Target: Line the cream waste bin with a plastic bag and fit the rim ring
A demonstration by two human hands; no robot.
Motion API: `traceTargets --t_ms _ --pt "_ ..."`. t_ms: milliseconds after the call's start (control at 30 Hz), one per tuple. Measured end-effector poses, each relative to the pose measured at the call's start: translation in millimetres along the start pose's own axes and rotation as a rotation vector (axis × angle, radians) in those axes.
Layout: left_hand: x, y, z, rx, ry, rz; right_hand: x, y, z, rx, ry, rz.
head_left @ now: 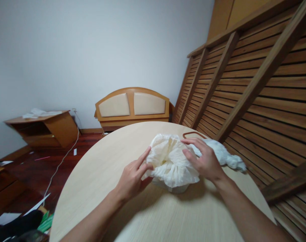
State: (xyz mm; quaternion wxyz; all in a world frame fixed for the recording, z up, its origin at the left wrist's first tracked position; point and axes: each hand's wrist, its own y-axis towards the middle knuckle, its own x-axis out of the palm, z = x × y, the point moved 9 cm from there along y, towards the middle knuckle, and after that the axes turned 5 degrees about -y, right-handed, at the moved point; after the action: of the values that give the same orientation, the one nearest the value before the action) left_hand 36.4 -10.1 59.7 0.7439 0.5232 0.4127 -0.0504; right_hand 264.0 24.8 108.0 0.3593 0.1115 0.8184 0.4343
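The left hand [136, 176] was at the near left side of a crumpled white plastic bag [174, 169], with its index finger against the left edge and another finger bent onto the folds; it could not be told whether the film was pinched between these fingers. The right hand [205, 158] was at the opposite side, its thumb and index finger spread apart, with their tips at the right edge of the bag. The two hands were apart from each other, and the bag stood between them on the light wood-grain round table [99, 188]. Its top was ruffled and gathered around a hollow with a yellowish tint, and below the folds a smooth pale base showed; what it was exactly could not be told. Just beyond the right hand, a pale plastic bundle [227, 156] lay near the right edge of the table, and beside it there was a brown loop [187, 135], partly hidden. Past the table, a wooden headboard [132, 117] with two cream panels stood near the pale wall [99, 43]. On the right, a large slatted wooden frame [225, 67] was leaning at a slant. On the left, a low wooden cabinet [59, 127] carried some white sheets or bags [39, 113], and a white cable [63, 162] ran down from the wall socket [74, 110] and across the dark red floor [62, 151]. At the lower left, papers [6, 219] and a green item [46, 223] lay near the table.
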Motion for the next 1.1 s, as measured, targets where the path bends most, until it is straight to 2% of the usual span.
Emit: traceTargets --t_ms 233,500,633,767,900,1000,1100 --pt "0.0 -0.5 0.0 -0.016 -0.004 0.004 -3.3 -4.2 31.1 0.285 0.126 0.097" --pt "0.5 0.5 3.7 0.038 -0.050 -0.036 -19.7 -8.5 47.9 0.329 0.007 0.300" --pt "3.0 -0.1 8.5 0.078 -0.053 -0.073 -19.8 -10.4 54.4 0.338 0.030 0.349" --pt "3.8 -0.9 5.5 0.045 -0.043 -0.057 -19.3 -8.1 47.6 0.327 0.079 0.312" --pt "2.3 0.2 1.3 0.000 -0.041 -0.017 -27.2 -4.1 8.4 0.101 -0.019 0.294" --pt "1.2 0.9 0.2 -0.015 -0.041 -0.001 -12.1 -4.0 -10.2 0.016 -0.031 0.147" --pt "0.2 0.5 -2.4 -0.043 -0.044 0.007 11.1 -8.3 -3.6 0.107 0.008 0.011"
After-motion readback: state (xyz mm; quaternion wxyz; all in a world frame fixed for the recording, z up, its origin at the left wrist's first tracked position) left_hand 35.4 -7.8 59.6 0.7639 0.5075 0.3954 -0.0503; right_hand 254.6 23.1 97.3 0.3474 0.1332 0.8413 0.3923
